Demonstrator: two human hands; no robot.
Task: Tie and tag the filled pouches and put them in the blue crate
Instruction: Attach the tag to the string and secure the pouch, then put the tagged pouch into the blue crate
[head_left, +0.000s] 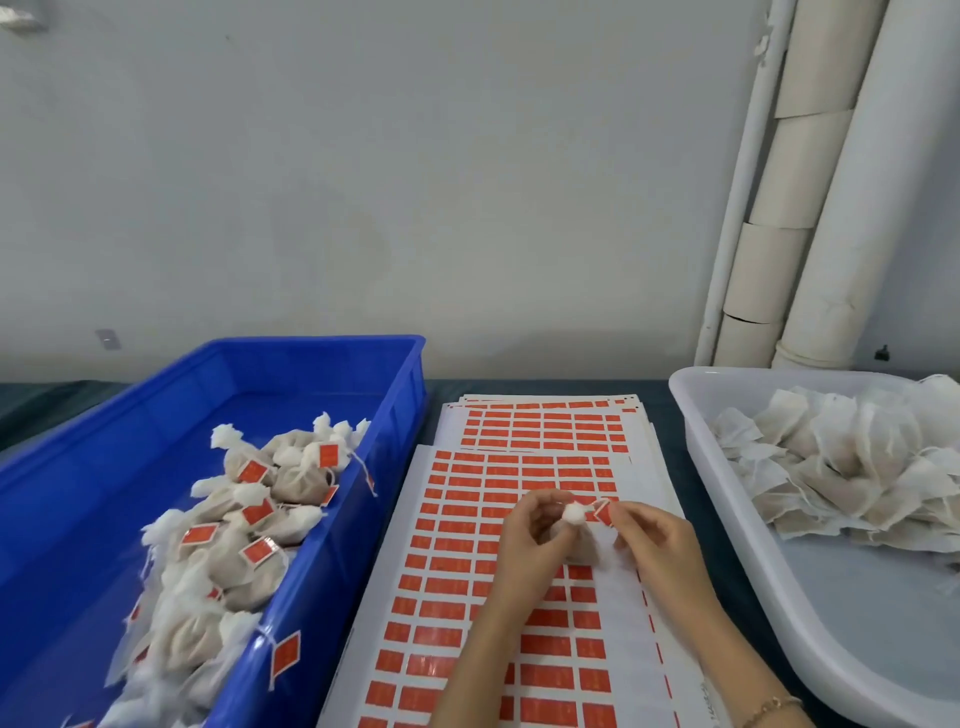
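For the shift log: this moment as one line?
step: tagging | left hand: holds pouch | right hand: pinches red tag | blue crate: tagged pouches inside | white tub: untagged pouches

Cardboard tubes (774, 260) lean beside white pipe (739, 208), against grey wall (363, 156)

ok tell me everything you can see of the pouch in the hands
The pouch is a small beige sack of thin gauzy fabric, plump with filling, its neck gathered into a white ruffle on top. It is upright over the label sheet. The left hand grips its neck; the right hand pinches a red tag beside the ruffle.
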